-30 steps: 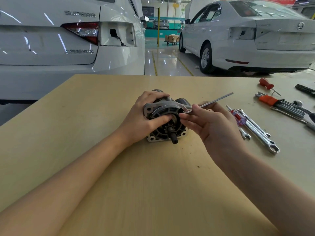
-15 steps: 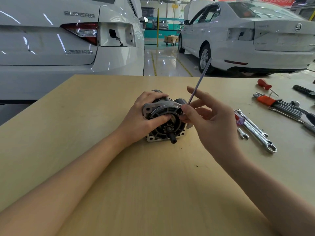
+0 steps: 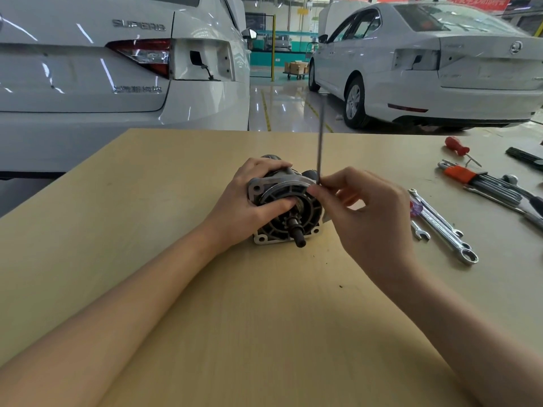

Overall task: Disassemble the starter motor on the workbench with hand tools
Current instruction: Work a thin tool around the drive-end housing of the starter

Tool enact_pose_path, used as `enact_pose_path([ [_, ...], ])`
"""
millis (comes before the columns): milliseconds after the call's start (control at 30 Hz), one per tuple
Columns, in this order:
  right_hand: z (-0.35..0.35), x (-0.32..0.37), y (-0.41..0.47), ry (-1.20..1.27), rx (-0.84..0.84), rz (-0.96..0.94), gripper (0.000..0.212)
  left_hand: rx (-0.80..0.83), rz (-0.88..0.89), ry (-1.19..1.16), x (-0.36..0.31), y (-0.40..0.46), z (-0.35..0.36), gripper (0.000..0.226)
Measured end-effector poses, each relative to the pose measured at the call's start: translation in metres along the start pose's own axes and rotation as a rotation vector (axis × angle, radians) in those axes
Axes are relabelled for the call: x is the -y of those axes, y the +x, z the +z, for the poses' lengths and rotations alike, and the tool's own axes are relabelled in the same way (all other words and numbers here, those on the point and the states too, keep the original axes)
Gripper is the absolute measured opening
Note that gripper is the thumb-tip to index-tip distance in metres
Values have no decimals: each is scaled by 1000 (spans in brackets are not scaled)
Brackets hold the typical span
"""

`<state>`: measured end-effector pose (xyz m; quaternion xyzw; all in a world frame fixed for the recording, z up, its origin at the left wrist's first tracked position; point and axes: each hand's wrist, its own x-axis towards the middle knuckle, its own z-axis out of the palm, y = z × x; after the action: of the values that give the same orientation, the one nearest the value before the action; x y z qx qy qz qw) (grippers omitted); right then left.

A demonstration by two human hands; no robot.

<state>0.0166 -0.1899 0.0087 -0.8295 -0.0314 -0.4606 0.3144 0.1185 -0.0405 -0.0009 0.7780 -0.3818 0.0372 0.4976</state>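
Observation:
The starter motor [image 3: 289, 217] lies on its side in the middle of the wooden workbench [image 3: 147, 215], its dark end face and stub shaft turned toward me. My left hand [image 3: 249, 205] grips its housing from the left, thumb across the face. My right hand [image 3: 364, 212] pinches the lower end of a thin metal wrench [image 3: 320, 142] at the motor's upper right flange. The wrench handle stands nearly upright. Its head is hidden behind my fingers.
Right of the motor lie combination wrenches [image 3: 443, 226], a purple-handled tool [image 3: 415, 208], an orange-holdered hex key set [image 3: 482, 180], a red screwdriver [image 3: 458, 146] and dark tools [image 3: 526, 155]. Two white cars [image 3: 117, 69] [image 3: 440, 63] stand beyond the bench's far edge.
My right hand has swung the wrench handle counterclockwise, from pointing up-right and low to standing almost vertical. My left hand and the motor have stayed in place.

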Motion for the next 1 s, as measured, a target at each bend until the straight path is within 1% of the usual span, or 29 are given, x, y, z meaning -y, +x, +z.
enact_pose_path([
  [100, 4, -1, -4, -45, 95, -125, 8, -9, 7, -17, 2, 1, 0, 52],
  [167, 7, -2, -6, -52, 148, -134, 12, -10, 37, 35, 3, 1, 0, 49],
  [267, 7, -5, -6, -42, 165, -139, 15, -5, 53, 61, 4, 2, 0, 49],
  [467, 7, -3, -6, -103, 160, -207, 11, 8, 45, 48, 2, 2, 0, 55],
  [533, 8, -1, -7, -90, 189, -226, 8, 7, 39, 41, 2, 2, 0, 55],
  [600, 10, 2, -8, -38, 215, -201, 5, 7, 32, 51, 2, 2, 0, 53],
  [667, 11, 5, -9, 49, 215, -143, 3, 12, 32, 18, 2, 2, 0, 53],
  [733, 12, 9, -10, 149, 196, -42, 2, 5, 27, -31, 1, 1, 0, 53],
  [833, 13, 14, -8, 394, 159, 234, 14, 8, 18, 14, 1, 1, 0, 57],
  [867, 12, 15, -7, 485, 134, 328, 15, 7, 19, 27, 1, 2, 0, 56],
  [1000, 6, 12, -1, 750, 68, 679, 5, 3, 11, 32, 2, 2, 0, 55],
])
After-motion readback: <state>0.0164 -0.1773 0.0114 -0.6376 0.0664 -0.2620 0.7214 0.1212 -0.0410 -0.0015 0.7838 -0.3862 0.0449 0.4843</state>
